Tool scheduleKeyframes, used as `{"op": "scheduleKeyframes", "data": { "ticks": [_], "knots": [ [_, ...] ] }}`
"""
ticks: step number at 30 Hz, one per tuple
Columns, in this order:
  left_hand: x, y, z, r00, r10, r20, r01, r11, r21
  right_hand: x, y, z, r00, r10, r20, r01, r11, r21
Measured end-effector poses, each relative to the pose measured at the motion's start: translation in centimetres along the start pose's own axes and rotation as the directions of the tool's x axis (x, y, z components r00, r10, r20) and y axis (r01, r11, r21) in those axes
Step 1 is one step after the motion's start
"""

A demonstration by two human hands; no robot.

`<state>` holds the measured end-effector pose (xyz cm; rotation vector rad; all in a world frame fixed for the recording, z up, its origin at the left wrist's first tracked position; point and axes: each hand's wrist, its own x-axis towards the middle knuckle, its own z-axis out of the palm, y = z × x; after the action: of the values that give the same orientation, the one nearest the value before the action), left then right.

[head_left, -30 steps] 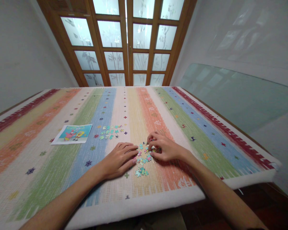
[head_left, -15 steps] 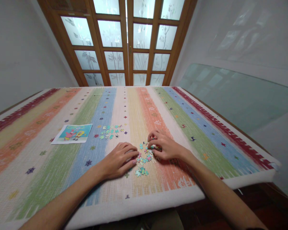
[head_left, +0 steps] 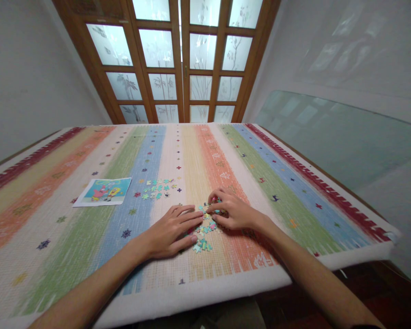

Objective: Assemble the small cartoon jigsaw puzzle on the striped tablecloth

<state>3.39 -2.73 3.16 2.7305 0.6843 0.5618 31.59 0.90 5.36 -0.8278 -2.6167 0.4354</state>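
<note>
Small jigsaw puzzle pieces (head_left: 203, 245), mostly teal with bits of pink and yellow, lie in a loose heap near the table's front edge. My left hand (head_left: 174, 230) rests at the heap's left side, fingers stretched out and fingertips over the nearest pieces. On the right side, my right hand (head_left: 232, 210) is curled over more pieces, its fingers bent but apart, partly covering them. Farther off to the left, a second group of puzzle pieces (head_left: 159, 187) is laid out in rough rows. Beside that group lies a printed cartoon picture (head_left: 108, 191).
A striped, patterned cloth (head_left: 198, 151) covers the table. Behind it stand wooden doors (head_left: 183, 73) with frosted panes. A glass panel (head_left: 329, 132) leans by the wall at the right. The cloth's padded front edge (head_left: 205, 297) runs close to my body.
My left hand has slid slightly right over the edge of the heap, its fingers straighter. My right hand has shifted a little left.
</note>
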Motion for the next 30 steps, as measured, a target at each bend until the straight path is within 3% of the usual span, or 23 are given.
{"op": "scheduleKeyframes", "data": {
  "ticks": [7, 13, 20, 30],
  "knots": [
    [0.2, 0.2, 0.0, 1.0, -0.007, 0.016, 0.007, 0.999, -0.034, 0.1, 0.1, 0.0, 1.0, 0.008, -0.02, -0.008, 1.0, 0.004],
    [0.2, 0.3, -0.2, 1.0, 0.001, -0.003, -0.001, 0.998, -0.055, 0.3, 0.7, 0.9, 0.981, 0.112, -0.157, -0.128, 0.987, -0.097],
    [0.3, 0.6, -0.2, 1.0, 0.004, -0.021, -0.007, 0.993, -0.119, 0.5, 0.5, 1.7, 0.976, 0.142, -0.168, -0.156, 0.985, -0.079],
    [0.5, 0.0, 0.4, 0.974, 0.01, -0.225, -0.009, 1.0, 0.007, 0.6, 0.3, 2.1, 0.979, 0.071, -0.194, -0.074, 0.997, -0.012]
  ]
}}
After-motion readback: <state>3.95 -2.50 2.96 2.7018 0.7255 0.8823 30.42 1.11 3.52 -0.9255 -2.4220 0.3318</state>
